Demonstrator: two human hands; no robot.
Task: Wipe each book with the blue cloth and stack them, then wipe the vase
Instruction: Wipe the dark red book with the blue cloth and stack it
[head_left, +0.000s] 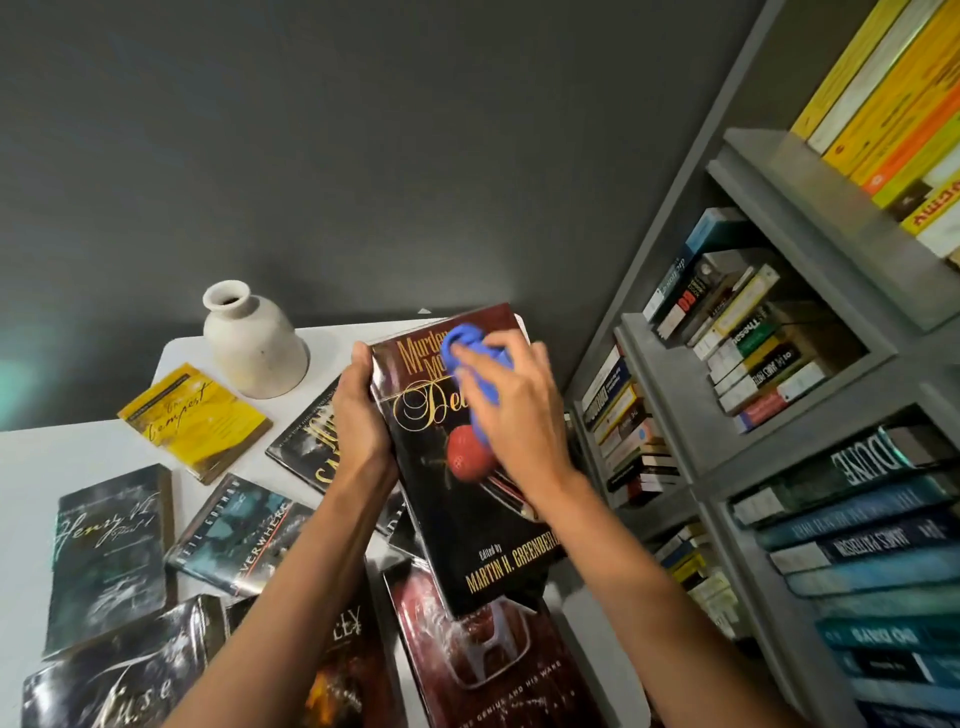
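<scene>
A dark hardcover book (467, 519) with gold lettering and a red fruit on its cover is held up, tilted, above the white table (31, 467). My left hand (358, 415) grips its left edge. My right hand (514, 410) presses a bunched blue cloth (475, 364) against the upper part of the cover. A cream ceramic vase (252, 340) stands upright at the back of the table, apart from both hands. Several other books lie spread flat on the table, among them a yellow one (195, 421) and a dark red one (488, 665) right under the held book.
A grey bookshelf (769, 441) packed with books stands close on the right. A dark grey wall runs behind the table. More dark books, including one with pale script lettering (106, 551), cover the table's left and near parts.
</scene>
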